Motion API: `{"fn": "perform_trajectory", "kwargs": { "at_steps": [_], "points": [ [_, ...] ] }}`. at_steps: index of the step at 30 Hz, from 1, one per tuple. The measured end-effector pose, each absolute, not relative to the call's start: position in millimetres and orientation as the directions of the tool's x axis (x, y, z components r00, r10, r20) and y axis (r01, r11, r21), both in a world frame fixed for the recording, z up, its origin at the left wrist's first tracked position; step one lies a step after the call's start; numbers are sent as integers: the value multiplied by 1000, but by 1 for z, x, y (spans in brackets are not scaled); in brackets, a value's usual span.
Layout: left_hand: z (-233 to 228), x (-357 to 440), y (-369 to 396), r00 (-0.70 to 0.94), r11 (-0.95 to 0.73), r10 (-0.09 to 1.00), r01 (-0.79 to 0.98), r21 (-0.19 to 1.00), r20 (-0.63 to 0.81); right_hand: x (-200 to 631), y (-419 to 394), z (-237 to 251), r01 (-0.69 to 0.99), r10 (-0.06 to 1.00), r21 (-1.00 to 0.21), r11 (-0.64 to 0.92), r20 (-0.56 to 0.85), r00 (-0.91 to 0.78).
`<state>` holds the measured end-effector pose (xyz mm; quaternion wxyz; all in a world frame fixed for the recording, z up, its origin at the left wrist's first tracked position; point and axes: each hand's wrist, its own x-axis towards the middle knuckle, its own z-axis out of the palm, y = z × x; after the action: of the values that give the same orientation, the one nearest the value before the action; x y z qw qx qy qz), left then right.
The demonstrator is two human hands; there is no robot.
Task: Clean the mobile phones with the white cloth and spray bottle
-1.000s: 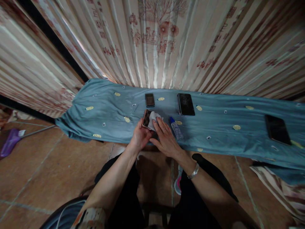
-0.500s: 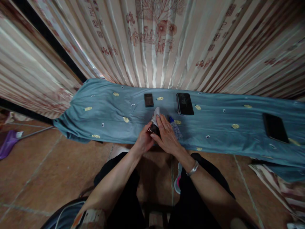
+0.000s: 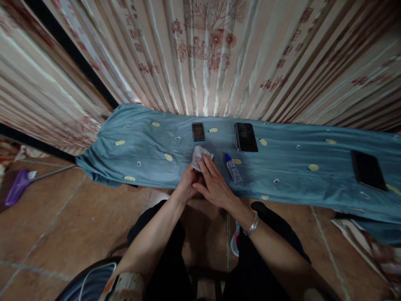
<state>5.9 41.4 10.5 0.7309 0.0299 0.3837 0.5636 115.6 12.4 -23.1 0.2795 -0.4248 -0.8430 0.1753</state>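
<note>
My left hand (image 3: 188,182) is wrapped around a phone, which is now almost wholly hidden under a whitish wiping cloth (image 3: 198,156). Pressed over the cloth from the right are the fingers of my right hand (image 3: 213,182), with its thumb reaching toward my left hand. Just right of my hands, a clear bottle with a blue cap (image 3: 233,169) lies on the teal patterned cloth cover (image 3: 150,146). Beyond my hands sits a small dark square case (image 3: 198,131).
A dark phone-like device (image 3: 246,137) lies behind the bottle, and a dark tablet-like device (image 3: 369,170) at the far right. Printed curtains (image 3: 206,83) hang along the back edge. A purple dustpan-like item (image 3: 18,188) is on the tiled floor at left.
My right hand has shifted the cloth left over the phone, covering the dark face that showed before. The view has moved slightly.
</note>
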Motion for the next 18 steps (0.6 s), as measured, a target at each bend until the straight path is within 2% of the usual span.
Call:
{"fn": "perform_trajectory", "kwargs": {
  "at_steps": [6, 10, 18],
  "points": [
    [11, 1, 46, 40, 360, 821, -811, 461, -570, 113, 9, -25, 600, 780, -505, 620, 322, -536],
    [11, -6, 46, 82, 355, 841, -829, 432, -534, 113, 7, -24, 614, 766, -463, 640, 315, -561],
    [16, -14, 48, 66, 319, 869, -832, 454, -490, 122, 4, -19, 726, 819, -379, 574, 269, -507]
  ]
}}
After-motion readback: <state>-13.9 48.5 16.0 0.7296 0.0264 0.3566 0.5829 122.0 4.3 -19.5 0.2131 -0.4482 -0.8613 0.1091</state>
